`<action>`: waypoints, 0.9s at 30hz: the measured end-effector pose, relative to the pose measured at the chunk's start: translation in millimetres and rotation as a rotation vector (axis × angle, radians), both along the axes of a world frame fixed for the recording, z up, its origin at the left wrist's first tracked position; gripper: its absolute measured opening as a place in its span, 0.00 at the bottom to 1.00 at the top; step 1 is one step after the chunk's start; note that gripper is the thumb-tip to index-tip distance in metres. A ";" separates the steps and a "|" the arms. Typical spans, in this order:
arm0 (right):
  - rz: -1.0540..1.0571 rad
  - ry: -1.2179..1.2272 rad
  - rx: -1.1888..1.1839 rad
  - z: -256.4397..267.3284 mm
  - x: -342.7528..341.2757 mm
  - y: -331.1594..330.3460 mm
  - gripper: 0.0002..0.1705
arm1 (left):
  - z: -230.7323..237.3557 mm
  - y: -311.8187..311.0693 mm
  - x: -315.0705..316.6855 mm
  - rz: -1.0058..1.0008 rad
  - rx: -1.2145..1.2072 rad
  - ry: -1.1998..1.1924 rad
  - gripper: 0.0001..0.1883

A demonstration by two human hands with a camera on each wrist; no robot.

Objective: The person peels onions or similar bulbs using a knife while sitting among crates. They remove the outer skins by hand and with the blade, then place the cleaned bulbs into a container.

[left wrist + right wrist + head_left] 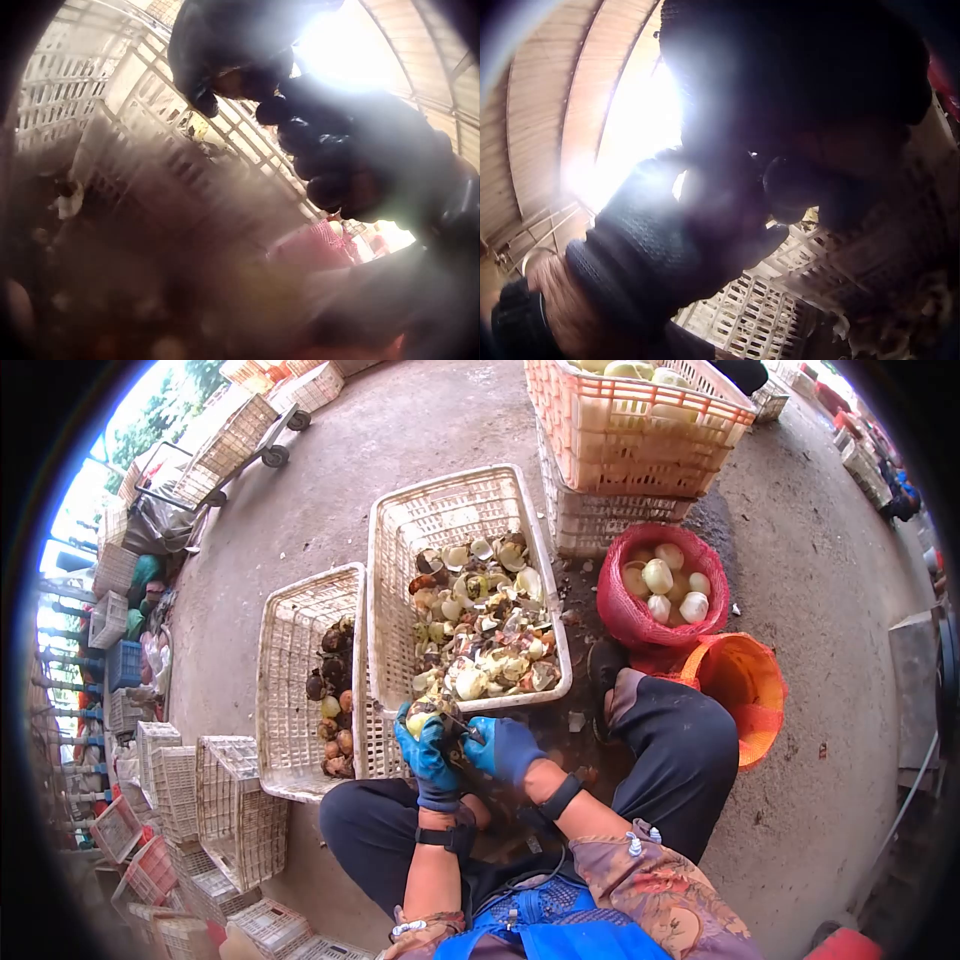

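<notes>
Before the crates, my gloved left hand (428,760) grips an onion (428,718) with pale yellow-green flesh and dark, dirty skin. My gloved right hand (503,748) is close against its right side, fingers curled round a thin dark thing (468,731); I cannot tell what this is. Both hands are dark against bright light in the wrist views. Just beyond is a large white crate (548,605) with onion skins and scraps (490,630). A smaller white crate (275,690) on the left has brown-skinned onions (338,735) along its right side.
Right of the scraps, a red mesh bag (615,600) holds peeled white onions (657,577). An orange bag (765,720) lies open beside my knee. Stacked crates (640,450) rise behind, pale vegetables on top. More crates (240,810) and a cart (240,460) stand left.
</notes>
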State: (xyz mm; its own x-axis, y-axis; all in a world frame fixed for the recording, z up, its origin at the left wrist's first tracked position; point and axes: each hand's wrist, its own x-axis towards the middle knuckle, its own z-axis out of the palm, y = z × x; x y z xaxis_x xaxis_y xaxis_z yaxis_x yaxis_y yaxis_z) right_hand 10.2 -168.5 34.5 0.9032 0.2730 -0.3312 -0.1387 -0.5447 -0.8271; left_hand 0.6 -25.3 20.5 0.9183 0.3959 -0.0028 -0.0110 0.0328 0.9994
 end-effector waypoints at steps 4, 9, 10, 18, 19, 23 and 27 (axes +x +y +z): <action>0.036 -0.048 -0.141 12.3 -7.2 -1.8 0.13 | -10.9 1.0 6.1 0.129 0.269 0.031 0.22; 0.026 -0.074 -0.180 7.4 -14.0 1.2 0.12 | -17.6 -2.4 4.3 0.158 0.279 -0.040 0.20; 0.009 -0.106 -0.184 1.6 -15.6 4.7 0.11 | -19.8 -1.5 3.9 0.152 0.294 -0.048 0.20; 0.009 -0.121 -0.215 4.7 -8.9 10.8 0.10 | -24.7 -0.6 0.6 0.123 0.386 -0.083 0.19; 0.010 -0.118 -0.226 2.7 -5.6 12.0 0.10 | -20.5 -2.0 0.6 0.126 0.393 -0.084 0.19; 0.044 -0.013 -0.293 7.0 17.6 16.2 0.13 | -17.4 -4.4 2.7 0.158 0.360 -0.074 0.22; 0.012 -0.011 -0.265 7.5 19.7 18.1 0.15 | -18.8 -8.0 3.0 0.162 0.295 -0.109 0.18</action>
